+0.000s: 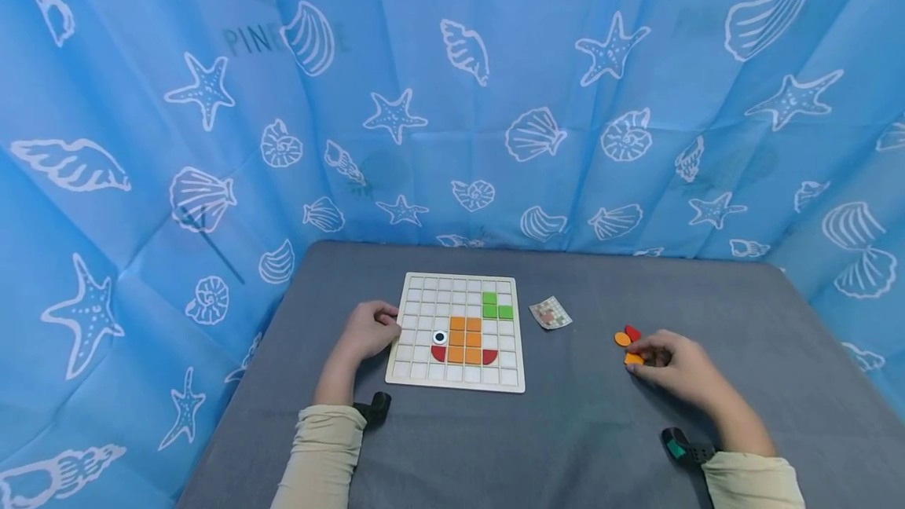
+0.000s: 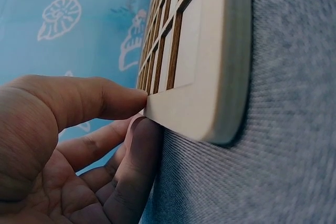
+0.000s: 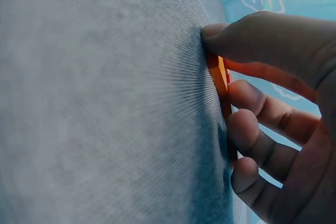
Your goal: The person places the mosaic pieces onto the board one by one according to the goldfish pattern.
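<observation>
A wooden grid board lies on the grey cloth, and my left hand pinches its left edge between thumb and fingers. In its squares sit a block of orange tiles, green tiles, two rounded red tiles and a white eye tile. Off to the right, my right hand pinches an orange tile at the cloth; the fingers partly hide its shape. Beside those fingertips lie an orange oval tile and a red tile.
A small picture card with a grid pattern lies between the board and the loose tiles. Grey cloth covers the table. A blue shell-print curtain hangs behind and along both sides.
</observation>
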### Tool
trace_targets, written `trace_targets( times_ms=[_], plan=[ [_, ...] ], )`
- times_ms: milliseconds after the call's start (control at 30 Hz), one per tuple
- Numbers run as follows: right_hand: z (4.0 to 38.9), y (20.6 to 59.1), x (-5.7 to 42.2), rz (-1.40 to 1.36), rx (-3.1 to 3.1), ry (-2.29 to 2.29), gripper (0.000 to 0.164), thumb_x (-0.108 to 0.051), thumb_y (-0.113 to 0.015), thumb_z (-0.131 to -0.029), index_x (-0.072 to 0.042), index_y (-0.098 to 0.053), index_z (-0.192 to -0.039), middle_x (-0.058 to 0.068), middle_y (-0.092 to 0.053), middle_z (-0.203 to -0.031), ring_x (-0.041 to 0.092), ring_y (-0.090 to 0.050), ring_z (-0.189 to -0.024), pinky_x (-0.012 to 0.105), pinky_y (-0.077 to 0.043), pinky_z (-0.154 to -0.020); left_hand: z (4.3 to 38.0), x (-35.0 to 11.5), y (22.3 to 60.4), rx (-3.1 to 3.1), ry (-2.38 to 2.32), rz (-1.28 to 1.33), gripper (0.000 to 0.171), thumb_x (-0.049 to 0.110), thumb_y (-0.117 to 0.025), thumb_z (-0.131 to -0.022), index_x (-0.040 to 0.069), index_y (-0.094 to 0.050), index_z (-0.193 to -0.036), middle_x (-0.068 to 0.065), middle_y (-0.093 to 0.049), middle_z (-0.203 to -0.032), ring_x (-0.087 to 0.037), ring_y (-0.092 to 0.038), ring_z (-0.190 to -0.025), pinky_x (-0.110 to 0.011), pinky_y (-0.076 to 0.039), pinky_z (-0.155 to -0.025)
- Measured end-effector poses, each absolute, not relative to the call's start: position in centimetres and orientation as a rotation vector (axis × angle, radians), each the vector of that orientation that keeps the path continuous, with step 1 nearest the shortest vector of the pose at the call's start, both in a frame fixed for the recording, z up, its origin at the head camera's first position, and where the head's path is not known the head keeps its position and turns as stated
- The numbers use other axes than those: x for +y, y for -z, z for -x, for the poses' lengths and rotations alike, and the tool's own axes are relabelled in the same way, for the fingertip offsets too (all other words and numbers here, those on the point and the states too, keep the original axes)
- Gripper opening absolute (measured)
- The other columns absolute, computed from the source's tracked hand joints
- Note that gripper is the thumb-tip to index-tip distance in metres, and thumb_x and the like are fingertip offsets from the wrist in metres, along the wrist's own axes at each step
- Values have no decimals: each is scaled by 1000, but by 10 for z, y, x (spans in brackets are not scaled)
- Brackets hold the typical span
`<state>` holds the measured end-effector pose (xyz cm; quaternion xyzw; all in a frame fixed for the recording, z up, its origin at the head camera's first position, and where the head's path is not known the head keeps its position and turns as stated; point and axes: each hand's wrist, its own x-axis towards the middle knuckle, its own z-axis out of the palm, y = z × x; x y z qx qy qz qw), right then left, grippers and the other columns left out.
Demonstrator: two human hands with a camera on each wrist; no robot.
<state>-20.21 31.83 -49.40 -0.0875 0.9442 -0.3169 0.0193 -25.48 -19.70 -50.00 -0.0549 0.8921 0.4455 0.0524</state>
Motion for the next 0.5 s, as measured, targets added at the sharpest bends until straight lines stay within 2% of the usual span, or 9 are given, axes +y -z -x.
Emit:
trace_targets(
  times_ms=[500],
  plan=[
    [202, 489, 314, 262, 2900, 935, 32, -20, -87, -88, -2, -77, -113, 4, -67, -97, 10, -50, -75, 26, -43, -63, 255, -198, 502, 2715, -1372, 159, 30, 9, -68, -92, 3, -74, -121, -9, -68, -95, -21, -61, -80, -33, -47, -71]
  ],
)
